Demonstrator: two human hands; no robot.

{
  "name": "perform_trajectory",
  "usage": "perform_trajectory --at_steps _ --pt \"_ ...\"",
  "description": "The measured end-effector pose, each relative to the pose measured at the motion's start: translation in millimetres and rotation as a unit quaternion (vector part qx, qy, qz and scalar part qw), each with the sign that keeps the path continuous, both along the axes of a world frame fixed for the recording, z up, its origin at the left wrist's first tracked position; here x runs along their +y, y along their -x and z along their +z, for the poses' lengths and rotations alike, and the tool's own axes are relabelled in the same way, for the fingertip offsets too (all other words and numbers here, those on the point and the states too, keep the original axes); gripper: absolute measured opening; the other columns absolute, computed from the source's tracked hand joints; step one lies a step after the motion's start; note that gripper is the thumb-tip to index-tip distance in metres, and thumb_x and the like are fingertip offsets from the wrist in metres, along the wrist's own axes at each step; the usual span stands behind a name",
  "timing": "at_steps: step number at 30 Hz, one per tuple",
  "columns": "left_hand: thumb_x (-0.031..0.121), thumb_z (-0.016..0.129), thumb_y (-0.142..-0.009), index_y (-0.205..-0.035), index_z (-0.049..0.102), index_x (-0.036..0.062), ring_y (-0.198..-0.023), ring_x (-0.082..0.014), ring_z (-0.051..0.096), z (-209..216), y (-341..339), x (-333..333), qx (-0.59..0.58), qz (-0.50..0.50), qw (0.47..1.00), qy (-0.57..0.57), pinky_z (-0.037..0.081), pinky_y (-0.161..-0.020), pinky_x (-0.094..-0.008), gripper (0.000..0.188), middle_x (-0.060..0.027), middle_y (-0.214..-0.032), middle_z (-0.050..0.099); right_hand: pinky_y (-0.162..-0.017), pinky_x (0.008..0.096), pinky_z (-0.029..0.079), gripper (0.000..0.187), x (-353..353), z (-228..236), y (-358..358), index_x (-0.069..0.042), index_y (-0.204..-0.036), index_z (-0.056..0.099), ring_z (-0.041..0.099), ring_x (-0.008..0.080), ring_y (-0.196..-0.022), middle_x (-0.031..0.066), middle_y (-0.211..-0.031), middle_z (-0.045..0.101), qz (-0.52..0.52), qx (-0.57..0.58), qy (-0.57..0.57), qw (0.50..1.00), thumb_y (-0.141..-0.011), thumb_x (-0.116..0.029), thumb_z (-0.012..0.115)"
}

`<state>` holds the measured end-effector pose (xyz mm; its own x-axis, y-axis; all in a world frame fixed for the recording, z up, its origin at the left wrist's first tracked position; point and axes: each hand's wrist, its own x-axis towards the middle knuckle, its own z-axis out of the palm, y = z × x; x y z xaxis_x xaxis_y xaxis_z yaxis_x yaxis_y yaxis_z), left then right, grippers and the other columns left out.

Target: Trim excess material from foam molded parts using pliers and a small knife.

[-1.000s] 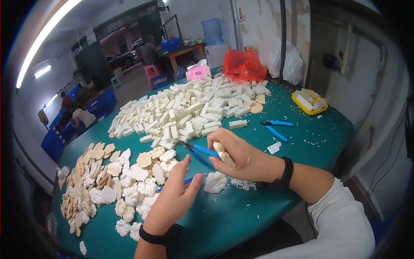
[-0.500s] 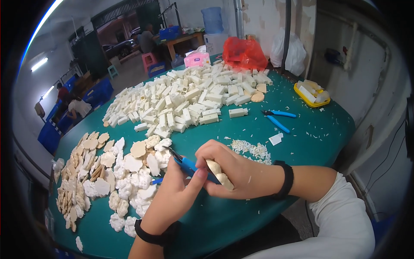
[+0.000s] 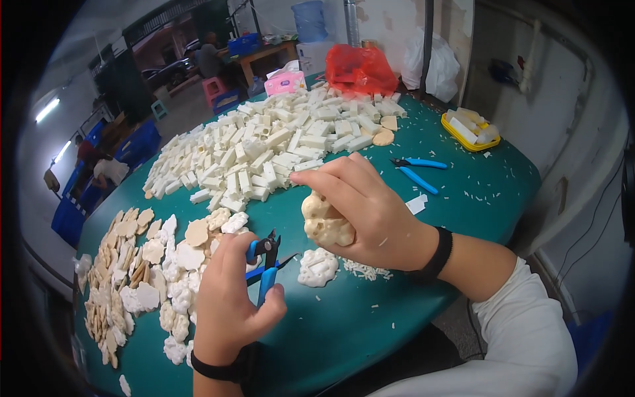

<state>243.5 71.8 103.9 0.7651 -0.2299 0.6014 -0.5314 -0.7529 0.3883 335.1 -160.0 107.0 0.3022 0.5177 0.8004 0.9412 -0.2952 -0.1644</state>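
My left hand (image 3: 231, 301) is closed around a pair of blue-handled nippers (image 3: 268, 272), whose dark jaws point up and stand apart. My right hand (image 3: 387, 215) grips a cream, lumpy moulded piece (image 3: 324, 221) from above, its index finger stretched out to the left. Between the hands, a white lumpy piece (image 3: 318, 267) with a slot-like mark shows low over or on the green table; I cannot tell whether it touches. Beside the nippers, a dark-tipped blue tool (image 3: 286, 261) is partly hidden. Small white offcuts (image 3: 366, 270) are scattered under my right wrist.
Many cream hollow blocks (image 3: 264, 142) are heaped at the back of the green table (image 3: 344, 331). Flat beige and white lumpy pieces (image 3: 132, 264) are piled at left. Other blue nippers (image 3: 420, 173), a yellow tray (image 3: 469, 135) and a red bag (image 3: 360, 69) are at the right and back.
My hands have moved apart: the right went up with the cream piece, the left slightly down and left with the nippers. The white piece between them has come into view.
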Motion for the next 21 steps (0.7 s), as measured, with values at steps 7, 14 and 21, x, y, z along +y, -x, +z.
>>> perform_trajectory --at_steps 7,14,21 --pt "0.023 0.082 -0.064 -0.103 0.055 0.0028 -0.064 -0.0308 0.059 10 6 -11 -0.029 -0.001 0.995 -0.094 0.047 -0.055 -0.0382 0.051 -0.0124 -0.079 0.056 -0.097 0.0443 0.045 0.067 4 -4 5 0.001 -0.136 0.05 0.053 0.0381 -0.11 0.018 -0.119 0.053 0.06 0.06 -0.019 0.996 -0.077 -0.012 0.079" --pt "0.022 0.084 -0.064 -0.101 0.056 0.0032 -0.065 -0.0301 0.059 7 4 -10 -0.027 0.004 0.996 -0.087 0.048 -0.055 -0.0382 0.05 -0.0118 -0.079 0.056 -0.099 0.0449 0.045 0.07 4 -6 6 0.001 -0.137 0.049 0.052 0.0388 -0.111 0.0187 -0.12 0.052 0.072 0.071 -0.016 0.995 -0.075 -0.012 0.081" --pt "0.015 0.084 -0.064 -0.104 0.057 0.0029 -0.068 -0.0313 0.059 9 3 -9 -0.022 -0.02 0.996 -0.082 0.049 -0.057 -0.0382 0.05 -0.0122 -0.08 0.056 -0.088 0.0386 0.05 0.065 5 -7 8 -0.002 -0.138 0.053 0.056 0.0315 -0.103 0.015 -0.114 0.054 0.081 0.079 -0.032 0.993 -0.079 -0.01 0.079"
